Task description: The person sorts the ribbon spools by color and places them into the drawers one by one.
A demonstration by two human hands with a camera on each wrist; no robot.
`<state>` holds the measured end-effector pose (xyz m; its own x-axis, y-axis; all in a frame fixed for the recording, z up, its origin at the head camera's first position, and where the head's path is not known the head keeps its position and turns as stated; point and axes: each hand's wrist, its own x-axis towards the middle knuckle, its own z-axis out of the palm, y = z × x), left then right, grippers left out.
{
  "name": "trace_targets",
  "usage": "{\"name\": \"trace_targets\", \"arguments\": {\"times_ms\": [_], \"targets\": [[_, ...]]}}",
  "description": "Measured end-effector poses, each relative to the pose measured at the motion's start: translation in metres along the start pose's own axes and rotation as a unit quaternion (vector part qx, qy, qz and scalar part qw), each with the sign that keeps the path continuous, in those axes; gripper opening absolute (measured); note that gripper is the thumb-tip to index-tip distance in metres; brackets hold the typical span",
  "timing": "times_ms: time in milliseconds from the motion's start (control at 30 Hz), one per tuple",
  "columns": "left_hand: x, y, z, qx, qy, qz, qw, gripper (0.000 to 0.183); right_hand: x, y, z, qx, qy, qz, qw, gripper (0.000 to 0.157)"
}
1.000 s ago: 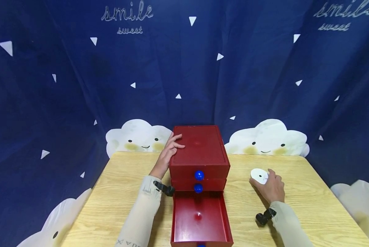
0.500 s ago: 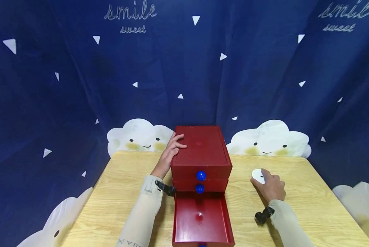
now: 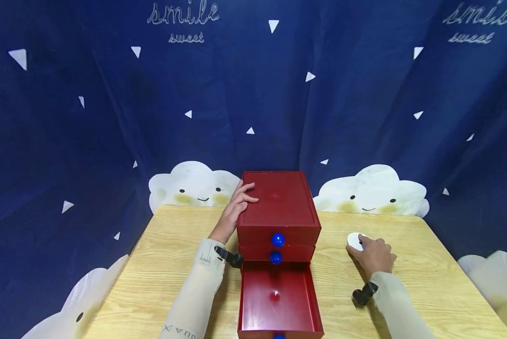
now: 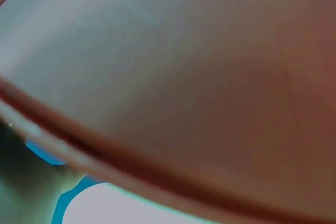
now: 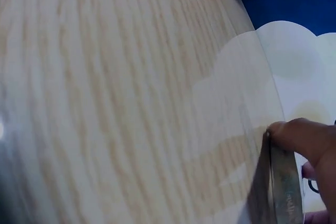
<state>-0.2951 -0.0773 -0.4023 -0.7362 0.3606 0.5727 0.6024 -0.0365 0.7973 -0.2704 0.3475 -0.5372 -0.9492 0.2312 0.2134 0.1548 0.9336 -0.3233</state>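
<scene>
In the head view my left hand [image 3: 234, 209] rests against the left side of a red drawer cabinet [image 3: 276, 202], its fingers extended over the top edge. Red plastic fills most of the left wrist view. The lowest drawer [image 3: 261, 306] is pulled out, with nothing lying in it. To the right, my right hand [image 3: 374, 254] grips a white, round, disc-like thing [image 3: 353, 241] with a small dark spot on top, low over the table. In the right wrist view the thumb [image 5: 299, 135] presses its rim, and the greyish side [image 5: 286, 187] shows faint lettering.
Two upper drawers with blue knobs [image 3: 277, 240] are pushed in above the pulled-out one. The light wooden table [image 3: 173, 245] runs to a dark blue curtain [image 3: 219, 94] with white triangles and clouds. Black straps with small cameras [image 3: 365, 293] sit on both wrists.
My right fingers have come farther over the white disc, covering more of its top. The left hand stays on the cabinet. The whole head view has shifted slightly.
</scene>
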Motion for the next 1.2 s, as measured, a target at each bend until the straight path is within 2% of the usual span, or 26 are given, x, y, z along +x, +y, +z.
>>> {"name": "trace_targets", "arguments": {"times_ms": [367,633,767,900,1000,1133,1200], "targets": [[0.001,0.001,-0.002,-0.005,0.007,-0.002,1.0000,0.034,0.011,-0.001,-0.001,-0.013,0.000,-0.002,1.000,0.072],[0.001,0.000,-0.002,-0.003,0.003,0.003,1.0000,0.034,0.012,-0.002,-0.008,-0.013,-0.029,-0.001,1.000,0.073],[0.000,-0.003,-0.001,-0.006,0.002,0.000,1.0000,0.034,0.008,0.005,-0.004,0.003,-0.009,-0.016,1.000,0.071],[-0.002,-0.027,0.002,-0.001,0.015,-0.003,0.9999,0.034,-0.003,0.012,0.003,0.026,0.023,-0.016,0.999,0.071],[-0.002,-0.030,0.002,-0.007,0.016,-0.001,0.9998,0.034,-0.010,0.011,0.003,0.039,0.029,0.005,0.999,0.078],[-0.001,-0.005,0.000,-0.017,0.002,-0.001,0.9998,0.033,-0.015,0.003,-0.003,0.049,0.027,0.027,0.998,0.089],[-0.001,0.000,0.000,-0.011,0.001,0.003,0.9999,0.033,-0.020,-0.002,-0.006,0.057,0.029,0.030,0.998,0.092]]}}
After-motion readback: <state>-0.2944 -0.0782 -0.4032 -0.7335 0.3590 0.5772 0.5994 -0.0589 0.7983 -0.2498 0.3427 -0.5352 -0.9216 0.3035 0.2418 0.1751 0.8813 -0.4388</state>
